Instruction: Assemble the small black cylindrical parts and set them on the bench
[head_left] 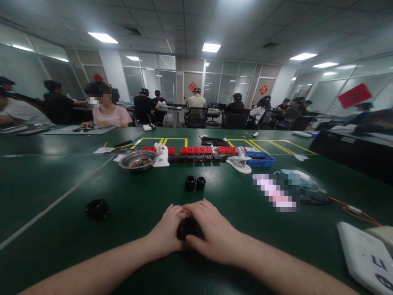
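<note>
Both my hands are wrapped around a round black part (188,228) low over the front of the green table (123,250). My left hand (170,227) closes on its left side, and my right hand (213,231) covers its top and right side with the thumb in front. Much of the part is hidden by my fingers, so its exact kind does not show. Just beyond my hands stand two small black ring-shaped parts (190,183), side by side. Farther left lies a larger black ring-shaped part (97,209).
A metal bowl (125,164) of small brass-coloured pieces stands beyond, near red socket strips (196,150), white clips (239,162) and a blue tray (264,160). On the right are cables (316,200) and a white numbered device (365,256). A person (109,114) sits across the table.
</note>
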Available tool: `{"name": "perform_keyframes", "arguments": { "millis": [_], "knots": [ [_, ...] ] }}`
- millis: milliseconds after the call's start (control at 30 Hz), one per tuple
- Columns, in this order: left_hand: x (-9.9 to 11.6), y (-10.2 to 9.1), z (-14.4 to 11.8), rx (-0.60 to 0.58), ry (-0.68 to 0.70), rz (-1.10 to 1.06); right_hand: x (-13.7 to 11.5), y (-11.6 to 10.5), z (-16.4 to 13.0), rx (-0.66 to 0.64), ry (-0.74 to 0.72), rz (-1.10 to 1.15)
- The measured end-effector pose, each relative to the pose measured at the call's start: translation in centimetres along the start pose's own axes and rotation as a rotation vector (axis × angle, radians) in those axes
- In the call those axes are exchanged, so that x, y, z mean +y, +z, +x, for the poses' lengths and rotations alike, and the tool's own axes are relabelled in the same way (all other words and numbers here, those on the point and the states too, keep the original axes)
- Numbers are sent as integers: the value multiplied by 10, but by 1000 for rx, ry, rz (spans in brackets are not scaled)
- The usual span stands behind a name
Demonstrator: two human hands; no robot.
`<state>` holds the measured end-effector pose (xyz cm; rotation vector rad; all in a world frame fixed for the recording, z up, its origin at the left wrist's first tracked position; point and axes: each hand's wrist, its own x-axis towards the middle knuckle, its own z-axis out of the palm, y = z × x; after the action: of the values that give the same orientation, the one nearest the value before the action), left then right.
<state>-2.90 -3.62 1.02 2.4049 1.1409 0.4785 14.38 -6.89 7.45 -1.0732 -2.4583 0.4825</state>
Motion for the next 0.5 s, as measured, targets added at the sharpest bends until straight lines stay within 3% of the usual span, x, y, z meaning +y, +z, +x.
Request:
{"name": "perform_keyframes", "arguments": {
  "millis": [267, 500],
  "knots": [
    [-1, 0, 0, -47, 2, 0, 3, 16, 2, 15, 61, -77],
    [-4, -4, 0, -108, 14, -36, 4, -9, 3, -175, -39, -4]
  ]
}}
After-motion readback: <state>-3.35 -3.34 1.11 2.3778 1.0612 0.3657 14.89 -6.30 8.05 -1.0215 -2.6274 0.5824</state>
